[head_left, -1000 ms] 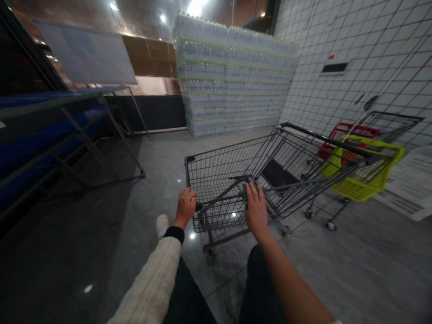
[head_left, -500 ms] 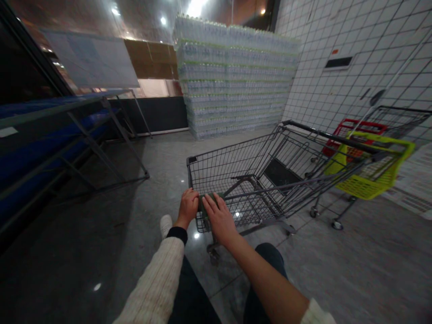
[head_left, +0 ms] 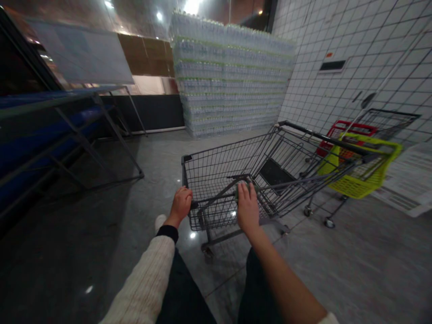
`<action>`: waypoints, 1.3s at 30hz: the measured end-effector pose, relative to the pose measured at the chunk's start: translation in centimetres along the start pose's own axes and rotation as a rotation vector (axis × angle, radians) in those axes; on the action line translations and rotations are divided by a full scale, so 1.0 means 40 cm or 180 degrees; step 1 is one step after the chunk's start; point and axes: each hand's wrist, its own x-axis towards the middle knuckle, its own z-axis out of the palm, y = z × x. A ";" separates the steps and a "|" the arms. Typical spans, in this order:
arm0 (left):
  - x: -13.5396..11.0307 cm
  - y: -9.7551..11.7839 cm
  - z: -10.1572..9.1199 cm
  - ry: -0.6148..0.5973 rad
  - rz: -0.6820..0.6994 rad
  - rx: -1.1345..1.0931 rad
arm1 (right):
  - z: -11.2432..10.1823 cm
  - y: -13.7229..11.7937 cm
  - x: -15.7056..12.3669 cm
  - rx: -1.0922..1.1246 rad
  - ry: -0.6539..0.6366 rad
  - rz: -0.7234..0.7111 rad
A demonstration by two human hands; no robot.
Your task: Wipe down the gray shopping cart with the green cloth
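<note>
Gripping the cart handle (head_left: 216, 196), left hand (head_left: 180, 206) and right hand (head_left: 248, 209) partly hide it with closed fingers (head_left: 247, 194).

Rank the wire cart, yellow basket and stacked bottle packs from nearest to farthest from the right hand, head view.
Right hand:
1. Wire cart: under the hand.
2. Yellow basket: ahead, right.
3. Stacked bottle packs: farthest, straight ahead.

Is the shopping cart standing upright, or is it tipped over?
Upright: the wire shopping cart stands with its wheels on the floor.
</note>
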 end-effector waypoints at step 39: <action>-0.287 0.492 0.099 0.1110 -0.4090 -0.4210 | -0.118 -0.040 -0.190 0.1934 -0.1839 -0.0628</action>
